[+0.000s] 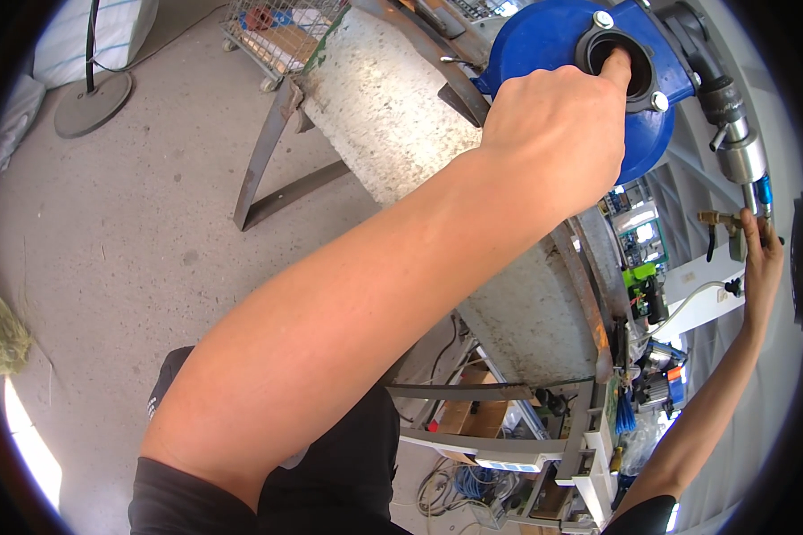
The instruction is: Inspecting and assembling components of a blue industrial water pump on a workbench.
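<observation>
My left hand (558, 125) reaches across to a round blue metal housing (535, 45), perhaps a pump casing. One finger goes into its dark round port (638, 76), which has a black flange with bolts. The other fingers curl under the hand, and anything in them is hidden. Over at the right, my right hand (763, 263) is closed around a brass valve (732, 239) with a dark lever. Above that valve, a silver and black cylindrical tool (740, 156) with a blue fitting hangs in line with it.
The housing stands by a worn, pale-topped bench (393, 116) with rusty metal edges and legs. A wire cart (277, 36) and a round stand base (94, 105) are at the far left. Below the bench lie coiled cables (473, 486) and a cardboard box (473, 410).
</observation>
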`<state>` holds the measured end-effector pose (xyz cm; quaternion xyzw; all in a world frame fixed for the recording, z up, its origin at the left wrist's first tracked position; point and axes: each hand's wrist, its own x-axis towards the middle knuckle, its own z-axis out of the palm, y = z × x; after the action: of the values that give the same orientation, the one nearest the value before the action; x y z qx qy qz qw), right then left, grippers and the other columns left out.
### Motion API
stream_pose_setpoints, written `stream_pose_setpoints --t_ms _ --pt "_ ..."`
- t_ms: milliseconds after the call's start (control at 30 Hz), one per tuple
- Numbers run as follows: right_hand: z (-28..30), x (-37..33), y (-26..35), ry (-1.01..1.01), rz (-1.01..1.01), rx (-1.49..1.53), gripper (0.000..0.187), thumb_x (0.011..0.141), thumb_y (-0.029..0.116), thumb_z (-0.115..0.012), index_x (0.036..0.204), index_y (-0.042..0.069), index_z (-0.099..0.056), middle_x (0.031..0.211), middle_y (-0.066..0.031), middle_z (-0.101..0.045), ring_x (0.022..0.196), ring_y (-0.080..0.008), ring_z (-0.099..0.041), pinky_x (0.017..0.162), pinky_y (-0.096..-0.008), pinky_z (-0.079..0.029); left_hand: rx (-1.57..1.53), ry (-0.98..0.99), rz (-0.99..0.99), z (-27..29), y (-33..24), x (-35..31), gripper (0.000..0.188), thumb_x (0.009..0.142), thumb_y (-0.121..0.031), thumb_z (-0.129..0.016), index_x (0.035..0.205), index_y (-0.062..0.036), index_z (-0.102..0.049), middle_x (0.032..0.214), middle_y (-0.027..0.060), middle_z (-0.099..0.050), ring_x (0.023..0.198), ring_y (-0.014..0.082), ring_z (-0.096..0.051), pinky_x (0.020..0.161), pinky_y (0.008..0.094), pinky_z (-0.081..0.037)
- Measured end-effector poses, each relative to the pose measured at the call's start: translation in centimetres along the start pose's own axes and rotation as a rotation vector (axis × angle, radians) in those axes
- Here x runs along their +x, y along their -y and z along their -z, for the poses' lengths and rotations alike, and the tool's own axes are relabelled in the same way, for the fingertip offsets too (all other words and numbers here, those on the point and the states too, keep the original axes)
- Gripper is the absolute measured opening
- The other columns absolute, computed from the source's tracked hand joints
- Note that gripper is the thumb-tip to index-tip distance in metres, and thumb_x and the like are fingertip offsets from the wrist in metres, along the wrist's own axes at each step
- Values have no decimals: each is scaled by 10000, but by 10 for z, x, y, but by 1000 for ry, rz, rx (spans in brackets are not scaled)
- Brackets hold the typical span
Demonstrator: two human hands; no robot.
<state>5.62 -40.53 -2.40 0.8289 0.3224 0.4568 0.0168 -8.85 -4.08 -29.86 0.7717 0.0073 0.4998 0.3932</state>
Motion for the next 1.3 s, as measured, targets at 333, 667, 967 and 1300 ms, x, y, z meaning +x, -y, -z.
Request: stream_pose_setpoints --t_ms 333,667,967,1300 --pt "0 0 2 -3 3 -14 511 1034 522 -767 1005 14 -731 814 2 -526 776 -116 -459 729 -272 -385 -37 34 71 -1 -6 2 687 947 -109 -674 1597 -15 -474 983 235 -795 914 386 -799 846 467 -650" --pt "3 -6 18 -5 -8 -31 506 1057 508 -743 993 7 -709 830 3 -512 792 -118 -446 740 -269 -384 -251 -94 74 -12 0 5 560 951 -154 -691 1504 -125 -602 1037 199 -806 966 381 -794 888 483 -646" --pt "12 -5 38 38 -90 5 481 1061 464 -751 1059 -17 -753 880 -25 -646 856 -120 -540 828 -262 -455 -227 -34 47 -9 14 -7 303 949 -135 -656 1241 -70 -710 976 219 -795 896 403 -792 824 521 -640" --pt "18 -5 44 35 -126 29 452 1058 451 -763 976 8 -723 815 42 -530 765 -86 -423 683 -257 -340 -223 -65 -42 -7 24 -3 201 915 -86 -701 1093 -58 -792 938 147 -821 896 301 -821 747 415 -641"
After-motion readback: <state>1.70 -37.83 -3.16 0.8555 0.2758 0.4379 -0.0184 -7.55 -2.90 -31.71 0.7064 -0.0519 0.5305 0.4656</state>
